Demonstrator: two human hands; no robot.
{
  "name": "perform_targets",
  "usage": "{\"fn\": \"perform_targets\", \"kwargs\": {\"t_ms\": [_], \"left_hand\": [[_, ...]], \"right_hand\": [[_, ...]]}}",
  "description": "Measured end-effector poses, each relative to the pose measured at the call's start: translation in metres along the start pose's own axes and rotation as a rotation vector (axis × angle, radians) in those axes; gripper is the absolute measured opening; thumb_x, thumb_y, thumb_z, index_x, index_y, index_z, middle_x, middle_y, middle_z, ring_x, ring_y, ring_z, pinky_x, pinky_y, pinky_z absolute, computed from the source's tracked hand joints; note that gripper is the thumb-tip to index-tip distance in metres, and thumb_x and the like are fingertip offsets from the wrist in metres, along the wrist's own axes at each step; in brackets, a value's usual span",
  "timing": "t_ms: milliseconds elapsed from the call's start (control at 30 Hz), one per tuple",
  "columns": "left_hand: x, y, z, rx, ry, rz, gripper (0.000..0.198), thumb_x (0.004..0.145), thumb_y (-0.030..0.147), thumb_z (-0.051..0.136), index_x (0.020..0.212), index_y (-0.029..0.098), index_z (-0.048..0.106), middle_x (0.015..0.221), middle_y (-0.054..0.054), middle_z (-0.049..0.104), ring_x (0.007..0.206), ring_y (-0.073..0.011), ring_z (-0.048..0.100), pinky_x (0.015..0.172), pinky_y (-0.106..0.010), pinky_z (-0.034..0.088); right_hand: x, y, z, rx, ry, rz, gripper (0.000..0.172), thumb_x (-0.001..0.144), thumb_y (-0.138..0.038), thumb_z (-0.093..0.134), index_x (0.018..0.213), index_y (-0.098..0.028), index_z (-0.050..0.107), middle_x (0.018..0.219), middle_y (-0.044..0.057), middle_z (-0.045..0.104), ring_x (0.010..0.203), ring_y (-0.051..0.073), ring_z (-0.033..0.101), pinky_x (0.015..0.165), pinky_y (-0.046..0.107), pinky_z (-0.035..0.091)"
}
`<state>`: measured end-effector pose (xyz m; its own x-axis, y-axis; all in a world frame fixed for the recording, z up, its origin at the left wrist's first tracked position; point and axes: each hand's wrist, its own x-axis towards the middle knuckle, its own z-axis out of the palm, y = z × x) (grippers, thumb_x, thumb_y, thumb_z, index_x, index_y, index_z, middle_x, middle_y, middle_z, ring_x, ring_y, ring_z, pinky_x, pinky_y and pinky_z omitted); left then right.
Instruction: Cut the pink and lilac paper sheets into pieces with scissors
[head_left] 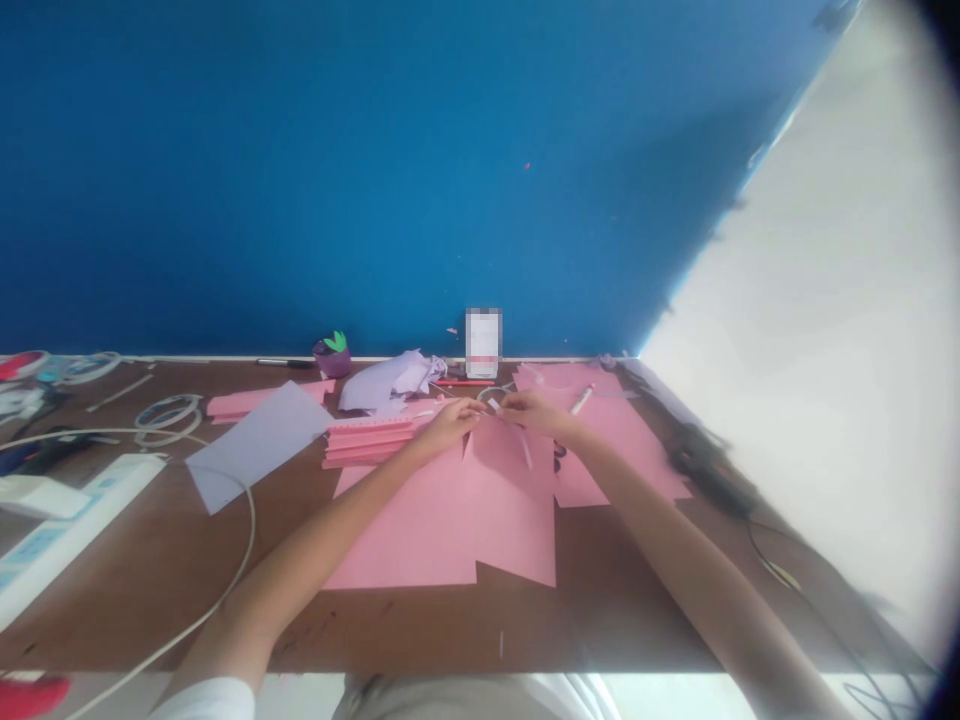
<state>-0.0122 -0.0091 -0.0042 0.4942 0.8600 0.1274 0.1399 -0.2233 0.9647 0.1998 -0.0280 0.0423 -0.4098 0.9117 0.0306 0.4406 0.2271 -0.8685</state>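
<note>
My left hand is closed, its fingertips pinched at the top edge of a pink paper sheet. That sheet overlaps another pink sheet lying on the table. Close beside it, my right hand has its fingers pressed together around a narrow white strip, which hangs down over the pink paper. A small white tip shows between the two hands; whether it belongs to the strip I cannot tell. Dark scissor handles lie partly hidden beside my right wrist.
Pleated pink paper, a pale lilac sheet and crumpled lilac paper lie to the left. A phone leans at the blue wall. More pink sheets with a white pen are right. A power strip sits far left.
</note>
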Motion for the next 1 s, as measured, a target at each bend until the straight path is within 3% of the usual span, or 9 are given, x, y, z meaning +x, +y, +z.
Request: {"fn": "perform_targets", "kwargs": {"t_ms": [100,233,400,500,600,700,867,1000], "left_hand": [[-0.002,0.005,-0.001,-0.079,0.008,-0.062,0.032,0.082,0.032,0.053,0.11,0.018,0.059,0.101,-0.008,0.066,0.094,-0.0198,0.061,0.086,-0.034,0.044],[-0.002,0.007,-0.001,-0.143,0.018,-0.094,0.03,0.081,0.03,0.053,0.109,0.018,0.057,0.096,-0.006,0.067,0.09,-0.0193,0.062,0.087,-0.035,0.045],[-0.002,0.006,0.002,-0.082,0.076,-0.109,0.027,0.078,0.029,0.058,0.103,0.018,0.056,0.094,-0.006,0.066,0.087,-0.0184,0.062,0.083,-0.033,0.045],[-0.002,0.006,0.005,-0.066,0.145,-0.11,0.027,0.075,0.027,0.062,0.1,0.017,0.056,0.092,-0.006,0.065,0.088,-0.0176,0.061,0.081,-0.03,0.045],[-0.001,0.004,0.008,-0.065,0.221,-0.089,0.025,0.075,0.025,0.062,0.097,0.016,0.056,0.09,-0.006,0.063,0.087,-0.0166,0.06,0.08,-0.029,0.045],[0.0,0.001,0.011,-0.115,0.243,-0.083,0.025,0.075,0.026,0.063,0.096,0.016,0.056,0.088,-0.005,0.061,0.084,-0.0154,0.059,0.078,-0.028,0.045],[0.002,-0.008,0.017,-0.212,0.299,-0.073,0.024,0.073,0.025,0.064,0.094,0.016,0.057,0.088,-0.005,0.062,0.081,-0.0141,0.059,0.077,-0.027,0.044],[0.003,-0.013,0.022,-0.274,0.361,-0.034,0.022,0.072,0.023,0.064,0.092,0.016,0.058,0.089,-0.005,0.062,0.084,-0.0146,0.059,0.08,-0.028,0.044]], "right_hand": [[-0.001,-0.001,0.001,0.129,0.025,0.008,0.029,0.081,-0.044,0.054,0.075,-0.016,0.058,0.065,0.001,0.054,0.057,0.012,0.045,0.056,0.028,0.032],[-0.003,-0.003,0.003,0.365,-0.048,0.012,0.031,0.079,-0.046,0.058,0.082,-0.015,0.056,0.071,0.002,0.057,0.061,0.012,0.05,0.054,0.025,0.034],[-0.002,-0.004,0.0,0.409,-0.032,0.051,0.035,0.077,-0.051,0.06,0.083,-0.017,0.054,0.057,-0.005,0.045,0.042,0.004,0.028,0.042,0.022,0.016],[-0.002,-0.004,0.0,0.381,0.032,0.088,0.037,0.077,-0.053,0.058,0.076,-0.018,0.05,0.051,-0.007,0.038,0.042,0.005,0.025,0.041,0.023,0.013],[-0.002,-0.006,0.003,0.301,0.095,0.127,0.037,0.078,-0.052,0.057,0.069,-0.018,0.046,0.052,-0.005,0.037,0.044,0.006,0.028,0.042,0.023,0.015],[-0.003,-0.008,0.006,0.25,0.092,0.134,0.029,0.078,-0.046,0.057,0.074,-0.017,0.051,0.056,-0.003,0.041,0.047,0.007,0.032,0.043,0.024,0.018],[-0.003,-0.01,0.01,0.195,0.123,0.067,0.023,0.079,-0.037,0.056,0.092,-0.017,0.055,0.065,0.001,0.053,0.053,0.01,0.041,0.047,0.024,0.028],[-0.001,-0.009,0.019,0.141,0.174,-0.002,0.024,0.076,-0.037,0.058,0.09,-0.017,0.056,0.071,0.002,0.057,0.061,0.012,0.05,0.054,0.025,0.038]]}}
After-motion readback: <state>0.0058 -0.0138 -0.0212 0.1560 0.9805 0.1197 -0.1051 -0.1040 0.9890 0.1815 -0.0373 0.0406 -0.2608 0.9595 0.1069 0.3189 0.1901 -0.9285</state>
